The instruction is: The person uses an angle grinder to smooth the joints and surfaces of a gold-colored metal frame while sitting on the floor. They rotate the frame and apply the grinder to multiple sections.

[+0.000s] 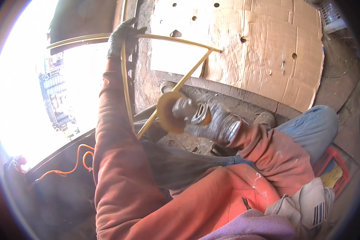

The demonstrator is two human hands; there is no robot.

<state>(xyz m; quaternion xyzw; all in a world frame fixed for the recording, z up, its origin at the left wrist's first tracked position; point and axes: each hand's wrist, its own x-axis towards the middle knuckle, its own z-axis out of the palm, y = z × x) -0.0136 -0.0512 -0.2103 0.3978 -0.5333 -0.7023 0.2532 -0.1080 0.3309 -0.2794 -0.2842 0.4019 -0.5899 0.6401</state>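
A thin gold-coloured frame [192,71] of straight bars stands tilted before me. Its top bar crosses level, and two slanting bars meet low near my knees. My left hand [122,38], in a grey glove, is closed around the frame at its upper left joint. My right hand [224,122], also gloved, grips a small disc sander [203,113]. The sander's round tan disc [168,114] is up against the slanting right-hand bar or just in front of it; I cannot tell if they touch. The fingers and tool are slightly blurred.
A flattened cardboard sheet [264,48] with holes lies beyond the frame. An orange hose [80,160] curls at the left beside a dark panel. Bright light washes out the far left. A red crate [340,172] stands by my right side, and a grey plastic crate [334,20] sits at the far right.
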